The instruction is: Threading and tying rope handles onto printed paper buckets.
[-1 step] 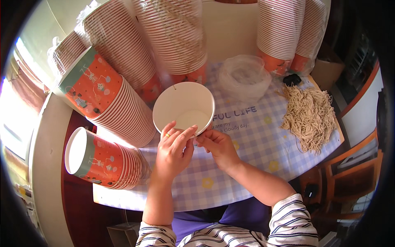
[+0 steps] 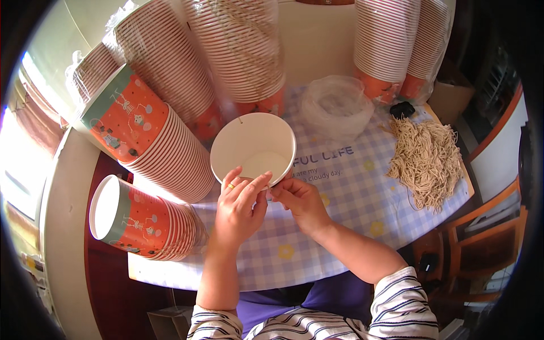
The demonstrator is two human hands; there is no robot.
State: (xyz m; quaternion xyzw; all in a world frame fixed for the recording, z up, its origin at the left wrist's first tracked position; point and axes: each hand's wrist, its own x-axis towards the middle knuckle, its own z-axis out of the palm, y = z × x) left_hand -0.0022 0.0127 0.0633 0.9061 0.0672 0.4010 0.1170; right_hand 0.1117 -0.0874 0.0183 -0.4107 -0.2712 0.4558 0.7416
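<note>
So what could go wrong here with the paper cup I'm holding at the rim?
1. Both hands, left hand and right hand, pinch the near rim of the white paper cup, which could crease or dent.
2. The leaning cup stacks crowd right beside it; a nudge might topple them.
3. The loose string pile lies near the table edge and may slide off.
</note>
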